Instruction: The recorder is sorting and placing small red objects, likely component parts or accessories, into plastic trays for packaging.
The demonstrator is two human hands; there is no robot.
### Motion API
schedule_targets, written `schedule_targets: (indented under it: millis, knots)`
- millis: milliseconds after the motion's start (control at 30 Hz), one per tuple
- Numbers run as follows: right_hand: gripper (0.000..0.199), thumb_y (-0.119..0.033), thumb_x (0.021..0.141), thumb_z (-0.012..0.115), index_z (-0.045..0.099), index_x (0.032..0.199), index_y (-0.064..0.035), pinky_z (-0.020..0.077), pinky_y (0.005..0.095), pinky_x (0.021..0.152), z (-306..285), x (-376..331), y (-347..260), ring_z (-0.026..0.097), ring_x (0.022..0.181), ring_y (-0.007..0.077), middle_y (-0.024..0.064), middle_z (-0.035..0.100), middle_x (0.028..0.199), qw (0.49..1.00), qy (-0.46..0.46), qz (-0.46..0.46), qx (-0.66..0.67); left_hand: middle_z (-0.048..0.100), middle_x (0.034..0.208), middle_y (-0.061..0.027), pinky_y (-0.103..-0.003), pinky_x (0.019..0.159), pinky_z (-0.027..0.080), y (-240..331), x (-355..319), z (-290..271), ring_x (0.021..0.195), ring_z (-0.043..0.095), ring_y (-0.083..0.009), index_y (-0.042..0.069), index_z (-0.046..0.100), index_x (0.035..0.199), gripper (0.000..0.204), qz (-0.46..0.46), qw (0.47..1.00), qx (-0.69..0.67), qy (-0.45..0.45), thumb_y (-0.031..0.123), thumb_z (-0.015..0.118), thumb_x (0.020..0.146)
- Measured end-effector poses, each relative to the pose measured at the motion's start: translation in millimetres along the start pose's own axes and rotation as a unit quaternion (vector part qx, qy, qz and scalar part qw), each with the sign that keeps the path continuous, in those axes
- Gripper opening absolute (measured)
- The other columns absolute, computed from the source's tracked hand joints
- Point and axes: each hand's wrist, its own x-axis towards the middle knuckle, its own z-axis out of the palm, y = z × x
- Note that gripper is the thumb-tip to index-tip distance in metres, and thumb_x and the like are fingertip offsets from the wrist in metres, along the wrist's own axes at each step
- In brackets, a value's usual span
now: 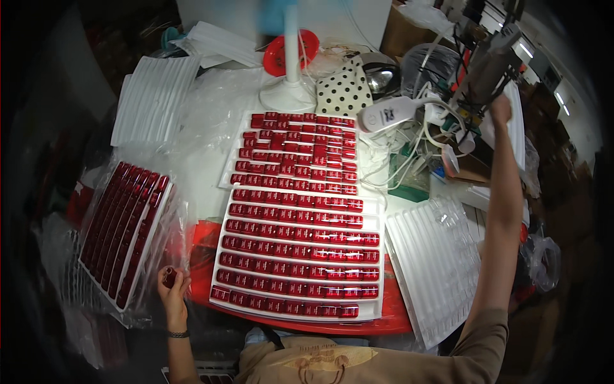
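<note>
At the left front of the table, my left hand (173,289) pinches a small dark red cylinder (169,276) between thumb and fingers. My right arm stretches far to the upper right. There my right hand (501,110) is closed beside a dark upright device (489,67); what it grips is hidden. Rows of glossy red cylinders (297,255) with pale printing lie in a white ridged tray (369,312) in the middle. Behind it, another white tray (225,177) carries more of them, some stacked. A tilted tray of red cylinders (121,233) rests on clear plastic at the left.
White ridged trays are piled at the back left (153,102) and right (435,269). A white stand (288,96), a red dish (310,43) and a polka-dot cloth (344,89) stand at the back. Tangled white cables (416,144) surround a white handheld unit (387,114). Red sheeting (400,320) edges the front.
</note>
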Motion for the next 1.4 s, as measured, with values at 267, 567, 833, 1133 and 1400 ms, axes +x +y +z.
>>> schedule_targets:
  millis: [267,567,833,1133,1400]
  knots:
    - [0.026,-0.016,0.091,0.049,0.057,0.107,0.0032,0.0553,0.0419,0.06,-185.8,2.4,79.0,0.064,0.072,0.035,0.0218,0.064,0.087,0.904,0.416,-0.071,0.071,0.058,0.101,-0.0072,-0.029,0.075,0.056,-5.7,4.1,-0.5,0.087,0.062,-0.016,0.006,0.045,0.119,0.035,0.014,0.997,-0.079,0.009,0.005,0.061,0.088]
    - [0.026,-0.015,0.095,0.047,0.06,0.111,0.0013,0.0511,0.0333,0.074,-339.1,-290.4,-128.7,0.065,0.088,0.0272,0.0161,0.065,0.097,0.862,0.291,-0.382,0.162,0.063,0.093,-0.0059,-0.024,0.071,0.049,73.6,34.4,55.8,0.08,0.059,-0.0137,0.007,0.057,0.106,0.017,0.124,0.941,-0.258,-0.182,0.006,0.06,0.089]
    - [0.02,-0.007,0.08,0.061,0.058,0.099,-0.0034,0.0468,0.0254,0.052,-260.9,-444.7,-323.7,0.052,0.069,0.0157,0.0116,0.062,0.116,0.669,-0.029,-0.644,0.37,0.063,0.102,-0.0108,-0.029,0.085,0.054,121.1,38.8,-1.9,0.091,0.062,-0.0179,0.001,0.056,0.11,0.023,0.341,0.824,-0.452,-0.003,0.014,0.06,0.091]
    - [0.024,-0.005,0.075,0.059,0.06,0.099,-0.0073,0.0503,0.0337,0.069,-47.7,-388.4,-257.3,0.055,0.074,0.0248,0.0026,0.062,0.112,0.731,-0.168,-0.587,0.305,0.064,0.106,-0.015,-0.034,0.087,0.053,94.6,76.2,53.2,0.097,0.063,-0.0232,0.005,0.054,0.107,0.022,0.245,0.913,-0.325,-0.015,0.014,0.063,0.089]
    - [0.027,-0.005,0.074,0.06,0.061,0.1,-0.0078,0.0491,0.0343,0.074,-4.3,-395.6,-211.7,0.056,0.079,0.0236,0.0008,0.063,0.112,0.793,-0.248,-0.504,0.234,0.065,0.105,-0.0111,-0.028,0.088,0.049,39.0,174.7,168.2,0.097,0.062,-0.0174,0.002,0.054,0.106,0.023,0.19,0.961,-0.14,-0.142,0.007,0.066,0.086]
